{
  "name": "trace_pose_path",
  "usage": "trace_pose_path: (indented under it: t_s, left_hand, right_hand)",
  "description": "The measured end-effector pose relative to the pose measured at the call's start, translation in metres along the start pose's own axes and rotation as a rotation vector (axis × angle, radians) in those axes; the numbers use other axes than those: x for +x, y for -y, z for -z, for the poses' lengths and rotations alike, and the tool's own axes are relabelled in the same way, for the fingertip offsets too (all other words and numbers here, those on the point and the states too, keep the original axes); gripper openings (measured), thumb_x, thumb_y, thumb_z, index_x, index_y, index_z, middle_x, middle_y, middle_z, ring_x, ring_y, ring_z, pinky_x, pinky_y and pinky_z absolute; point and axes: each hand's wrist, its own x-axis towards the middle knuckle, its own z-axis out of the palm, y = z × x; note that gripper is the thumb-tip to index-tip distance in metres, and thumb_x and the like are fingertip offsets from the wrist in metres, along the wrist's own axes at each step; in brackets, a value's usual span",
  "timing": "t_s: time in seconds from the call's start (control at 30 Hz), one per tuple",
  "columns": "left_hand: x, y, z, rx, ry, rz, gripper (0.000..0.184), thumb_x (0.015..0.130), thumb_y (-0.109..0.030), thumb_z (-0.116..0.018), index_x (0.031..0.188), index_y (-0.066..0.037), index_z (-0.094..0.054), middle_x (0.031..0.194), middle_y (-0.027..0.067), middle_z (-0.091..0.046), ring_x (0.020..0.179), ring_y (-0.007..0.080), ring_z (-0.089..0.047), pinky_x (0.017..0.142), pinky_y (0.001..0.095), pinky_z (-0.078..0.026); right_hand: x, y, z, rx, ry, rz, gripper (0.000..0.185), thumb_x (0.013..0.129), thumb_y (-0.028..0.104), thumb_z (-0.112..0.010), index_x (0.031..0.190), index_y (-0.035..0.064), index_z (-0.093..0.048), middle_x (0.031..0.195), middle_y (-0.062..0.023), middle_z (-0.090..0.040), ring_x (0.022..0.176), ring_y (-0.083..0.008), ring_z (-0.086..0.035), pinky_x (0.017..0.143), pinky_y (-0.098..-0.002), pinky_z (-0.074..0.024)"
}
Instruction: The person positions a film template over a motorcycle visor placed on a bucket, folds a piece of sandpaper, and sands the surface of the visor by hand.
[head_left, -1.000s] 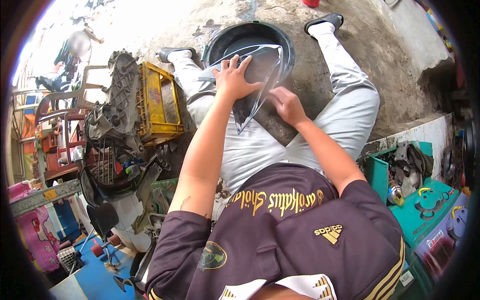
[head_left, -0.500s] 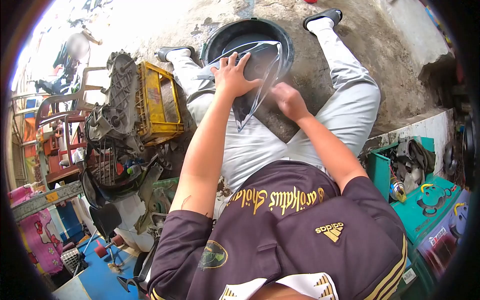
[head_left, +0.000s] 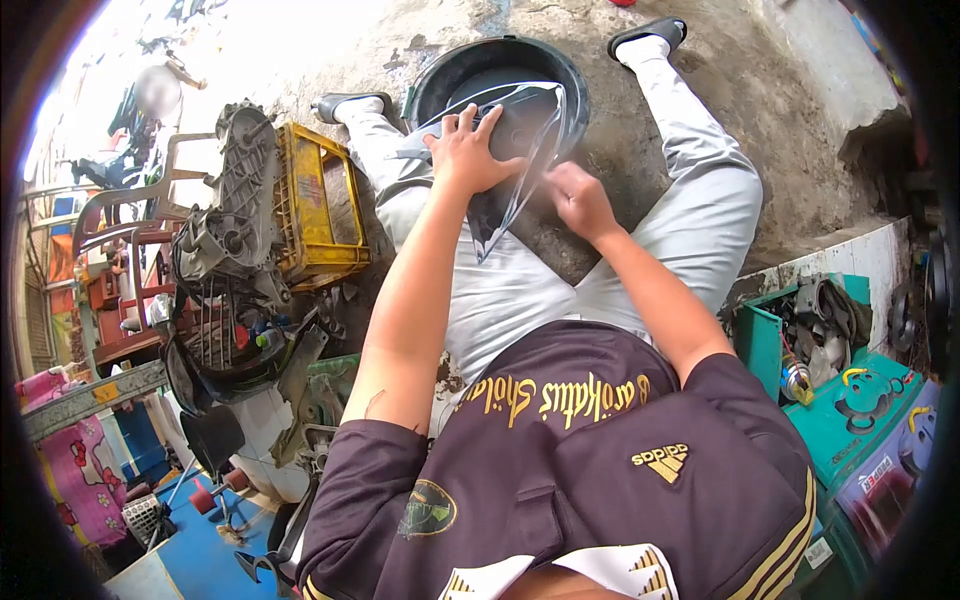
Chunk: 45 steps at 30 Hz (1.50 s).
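A clear, dark-edged plastic piece (head_left: 516, 125) lies tilted over the near part of a round black basin (head_left: 431, 83), its pointed end reaching down to my thigh. My left hand (head_left: 468, 152) rests on it with the fingers spread, palm down. Just right of its edge is my right hand (head_left: 580, 200), its fingers curled closed and partly blurred. What those fingers hold, if anything, is too small and smeared to make out.
On the left, a metal engine casing (head_left: 243, 170) stands beside a yellow crate (head_left: 325, 245). Red-brown chairs (head_left: 125, 235) are further left. A green tool case (head_left: 845, 425) lies at the right. My legs stretch out on both sides of the basin.
My right hand has shifted slightly along the edge of the plastic piece, with its fingers still curled. My left hand has stayed in place, while the view has tilted slightly.
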Motion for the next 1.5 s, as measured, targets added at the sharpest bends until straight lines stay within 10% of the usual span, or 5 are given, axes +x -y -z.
trace_pose_path:
  t_s: [1.5]
  left_hand:
    - [0.0,0.001,-0.002,0.032,0.018,-0.013,0.106,0.075,-0.082,-0.074,0.164,-0.035,-0.043,0.17,0.0095,-0.04,0.156,0.0325,-0.036,0.115,0.0669,-0.032]
  right_hand:
    - [0.006,0.007,-0.008,-0.021,-0.116,-0.039,0.01,0.094,0.009,-0.074,0.1,0.0001,-0.073,0.093,-0.0179,-0.07,0.085,-0.0404,-0.07,0.074,-0.0463,-0.0555]
